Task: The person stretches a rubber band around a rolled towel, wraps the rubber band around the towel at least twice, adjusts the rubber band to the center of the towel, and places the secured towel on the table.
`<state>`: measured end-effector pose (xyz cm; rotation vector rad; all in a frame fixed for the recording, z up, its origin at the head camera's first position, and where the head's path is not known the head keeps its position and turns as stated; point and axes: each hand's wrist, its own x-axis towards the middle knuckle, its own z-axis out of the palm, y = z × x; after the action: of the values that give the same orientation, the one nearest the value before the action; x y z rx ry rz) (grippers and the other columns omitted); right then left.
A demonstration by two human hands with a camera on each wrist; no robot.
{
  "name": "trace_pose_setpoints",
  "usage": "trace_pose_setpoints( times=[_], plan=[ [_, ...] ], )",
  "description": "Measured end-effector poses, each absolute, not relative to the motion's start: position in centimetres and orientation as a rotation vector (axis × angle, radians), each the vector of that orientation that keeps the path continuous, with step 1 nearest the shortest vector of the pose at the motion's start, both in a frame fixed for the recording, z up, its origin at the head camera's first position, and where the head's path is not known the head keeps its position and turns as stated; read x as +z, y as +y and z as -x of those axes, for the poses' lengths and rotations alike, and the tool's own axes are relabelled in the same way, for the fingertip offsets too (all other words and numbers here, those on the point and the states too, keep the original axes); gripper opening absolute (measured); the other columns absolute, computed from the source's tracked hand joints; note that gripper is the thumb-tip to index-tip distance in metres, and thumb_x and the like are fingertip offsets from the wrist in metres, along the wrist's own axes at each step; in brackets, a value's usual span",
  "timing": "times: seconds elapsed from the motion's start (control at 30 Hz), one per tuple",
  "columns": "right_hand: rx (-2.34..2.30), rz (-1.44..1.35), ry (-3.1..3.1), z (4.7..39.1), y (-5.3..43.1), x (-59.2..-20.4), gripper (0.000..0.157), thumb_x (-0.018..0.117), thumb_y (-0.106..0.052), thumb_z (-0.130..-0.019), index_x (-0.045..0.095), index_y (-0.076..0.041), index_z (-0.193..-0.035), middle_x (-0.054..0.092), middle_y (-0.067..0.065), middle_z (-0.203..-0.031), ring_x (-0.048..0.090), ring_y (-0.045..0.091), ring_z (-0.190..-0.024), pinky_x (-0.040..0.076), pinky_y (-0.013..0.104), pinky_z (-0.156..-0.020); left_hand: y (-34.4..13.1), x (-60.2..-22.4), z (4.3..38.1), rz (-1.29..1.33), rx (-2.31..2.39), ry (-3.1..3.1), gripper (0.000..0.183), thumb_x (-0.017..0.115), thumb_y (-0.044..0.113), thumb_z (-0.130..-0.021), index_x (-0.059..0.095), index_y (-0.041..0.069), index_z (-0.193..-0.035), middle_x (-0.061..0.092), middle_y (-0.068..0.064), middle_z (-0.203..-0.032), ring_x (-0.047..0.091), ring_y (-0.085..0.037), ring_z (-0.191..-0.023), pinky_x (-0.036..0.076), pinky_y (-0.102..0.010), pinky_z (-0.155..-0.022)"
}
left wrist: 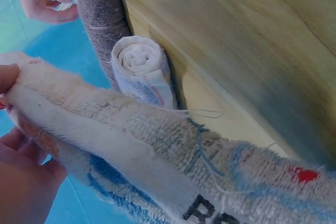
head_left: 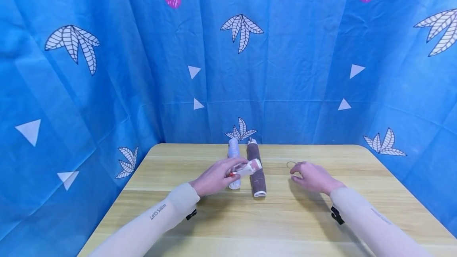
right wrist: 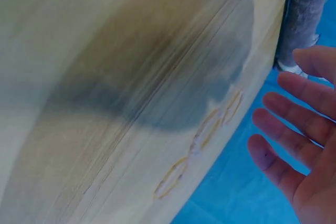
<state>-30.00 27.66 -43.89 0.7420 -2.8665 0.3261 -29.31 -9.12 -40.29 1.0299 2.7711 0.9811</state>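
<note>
My left hand (head_left: 217,175) grips a rolled towel (left wrist: 131,140) by one end, thumb on one side and fingers on the other. The roll is white terry with blue, orange and red patches and dark lettering, and it is held over two other rolls. Beneath it lie a pale, whitish rolled towel (left wrist: 139,59) and a dark brown rolled towel (head_left: 258,183), side by side. My right hand (head_left: 314,175) hovers low over the right part of the table with relaxed, spread fingers (right wrist: 299,95). Close by are several tan rubber bands (right wrist: 170,178), lying in a row of loops.
The wooden table (head_left: 307,225) has rounded far corners. A blue curtain (head_left: 296,58) with leaf and triangle prints hangs behind it and along both sides. Both towel rolls on the table point toward the far edge.
</note>
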Motion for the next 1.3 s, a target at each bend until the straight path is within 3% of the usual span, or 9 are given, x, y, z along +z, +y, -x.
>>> trace_pose_setpoints(
  times=[0.47, 0.6, 0.73, 1.07, 1.3],
  plan=[
    [0.280, -0.621, -2.879, 32.9, 27.4, -44.6, 0.025, 0.071, -0.018, -0.091, 0.074, -0.005, -0.112, 0.073, 0.014, -0.114, 0.067, 0.038, -0.108, 0.054, 0.057, -0.089, -9.0, -40.2, 28.7, -1.101, 0.898, 2.775, 0.054, 0.065, 0.028, -0.099, 0.044, 0.052, -0.142, 0.058, 0.009, -0.134, 0.058, -0.013, -0.107, 0.055, -0.037, -0.090],
    [0.208, -0.635, -2.878, 33.5, 27.0, -44.7, 0.006, 0.069, -0.014, -0.091, 0.074, -0.011, -0.089, 0.073, 0.008, -0.093, 0.067, 0.028, -0.087, 0.057, 0.051, -0.070, -9.0, -40.4, 28.7, -1.126, 0.865, 2.787, 0.055, 0.066, 0.028, -0.098, 0.044, 0.052, -0.143, 0.058, 0.010, -0.132, 0.059, -0.012, -0.104, 0.054, -0.036, -0.089],
    [0.161, -0.610, -2.909, 34.3, 26.8, -45.0, 0.024, 0.066, -0.013, -0.091, 0.060, -0.020, -0.069, 0.063, -0.001, -0.074, 0.056, 0.016, -0.069, 0.051, 0.043, -0.057, -9.1, -40.6, 28.8, -1.146, 0.868, 2.787, 0.056, 0.067, 0.027, -0.098, 0.044, 0.051, -0.142, 0.059, 0.010, -0.130, 0.058, -0.010, -0.103, 0.054, -0.035, -0.089],
    [0.177, -0.434, -3.020, 35.4, 26.9, -45.5, 0.035, 0.063, -0.013, -0.095, 0.053, -0.016, -0.061, 0.060, 0.002, -0.077, 0.049, 0.017, -0.066, 0.046, 0.043, -0.061, -9.1, -40.6, 28.5, -1.160, 0.847, 2.796, 0.055, 0.067, 0.027, -0.098, 0.045, 0.050, -0.143, 0.059, 0.009, -0.133, 0.059, -0.011, -0.107, 0.054, -0.038, -0.092],
    [0.186, -0.432, -3.022, 35.5, 26.8, -45.5, 0.027, 0.066, -0.015, -0.094, 0.062, -0.016, -0.067, 0.063, 0.002, -0.078, 0.056, 0.018, -0.070, 0.052, 0.046, -0.064, -9.2, -40.6, 28.5, -1.161, 0.817, 2.804, 0.055, 0.066, 0.028, -0.099, 0.044, 0.049, -0.144, 0.059, 0.009, -0.131, 0.059, -0.010, -0.105, 0.054, -0.036, -0.090]
  ],
)
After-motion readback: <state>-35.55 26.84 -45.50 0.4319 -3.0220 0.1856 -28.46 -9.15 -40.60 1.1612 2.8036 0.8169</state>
